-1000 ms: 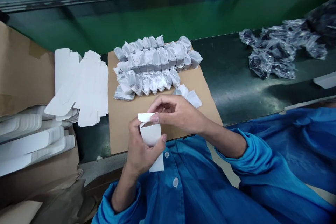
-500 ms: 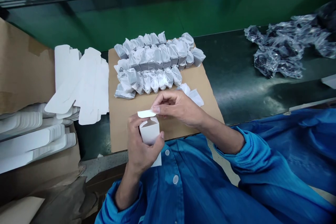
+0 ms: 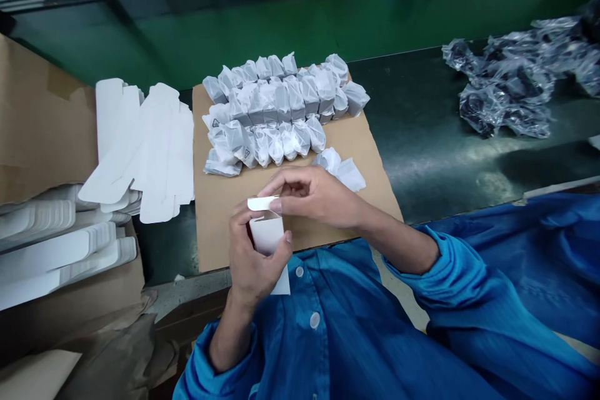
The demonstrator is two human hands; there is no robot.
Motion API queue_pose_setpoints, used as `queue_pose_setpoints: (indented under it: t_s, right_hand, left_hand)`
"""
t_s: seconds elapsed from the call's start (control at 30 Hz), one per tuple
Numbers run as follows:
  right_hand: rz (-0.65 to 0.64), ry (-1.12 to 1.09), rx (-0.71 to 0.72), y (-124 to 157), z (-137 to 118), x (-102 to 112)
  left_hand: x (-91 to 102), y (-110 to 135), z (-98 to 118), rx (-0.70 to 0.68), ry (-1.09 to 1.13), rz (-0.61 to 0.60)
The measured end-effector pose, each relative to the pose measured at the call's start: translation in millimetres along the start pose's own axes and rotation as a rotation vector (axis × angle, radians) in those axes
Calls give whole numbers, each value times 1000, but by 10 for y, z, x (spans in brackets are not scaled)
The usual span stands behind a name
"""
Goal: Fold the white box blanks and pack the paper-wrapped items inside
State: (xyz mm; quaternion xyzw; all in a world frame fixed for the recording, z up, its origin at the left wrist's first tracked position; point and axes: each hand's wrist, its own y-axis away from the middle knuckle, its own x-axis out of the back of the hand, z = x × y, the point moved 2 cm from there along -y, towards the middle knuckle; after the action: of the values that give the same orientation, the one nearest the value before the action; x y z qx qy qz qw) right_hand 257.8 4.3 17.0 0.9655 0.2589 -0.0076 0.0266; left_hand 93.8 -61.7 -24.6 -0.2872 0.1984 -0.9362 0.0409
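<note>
Two hands: left hand (image 3: 250,262) wrapped round the small white box (image 3: 268,236), right hand (image 3: 314,195) pinching its top flap (image 3: 261,203).
Feel: probably light thin card, dents easily.
Grip: hold the side walls, flap by its edge.

Bright blue work smock (image 3: 356,331) with a slight sheen, front closed by round pale blue buttons (image 3: 314,320), long loose sleeves creased and pushed up the forearms, gathered cuffs (image 3: 450,262), bare hands, short unpainted nails

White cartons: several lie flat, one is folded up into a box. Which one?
The small white box gripped in the left hand; the right hand pinches its top flap. The flat cartons lie unfolded.
</note>
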Motion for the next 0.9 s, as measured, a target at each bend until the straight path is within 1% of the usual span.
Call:
queue_pose_setpoints:
  t_s: [0.07,0.1,0.23,0.33,0.4,0.5,0.57,0.63,0.8,0.9]
  right_hand:
    - [27,104,12,31,-27,-24]
    - [35,121,15,44,-36,-31]
    - [7,-3,0,72,-39,-35]
    - [33,1,-26,92,-44,-34]
    - [50,40,-38,111,-60,-50]
    - [49,45,-47,138,-76,-83]
    - [79,72,-39,152,-76,-91]
    - [104,117,-16,166,-76,-96]
    - [109,162,31,199,-89,-102]
    - [103,111,4,202,-68,-70]
  left_hand:
    - [-13,0,1,-1,5,9]
    - [-23,1,7,-5,28,25]
    - [-57,-3,65,-51,137,78]
    - [-57,-11,95,-51,111,16]
    - [-47,-5,98,-54,21,-26]
    - [-36,12,95,-82,-126,-52]
    - [-43,16,95,-81,-173,-83]
    - [-51,10,105,-85,-182,-107]
    - [-45,-12,144,-101,-160,-120]
    - [-29,-4,146,-82,-148,-142]
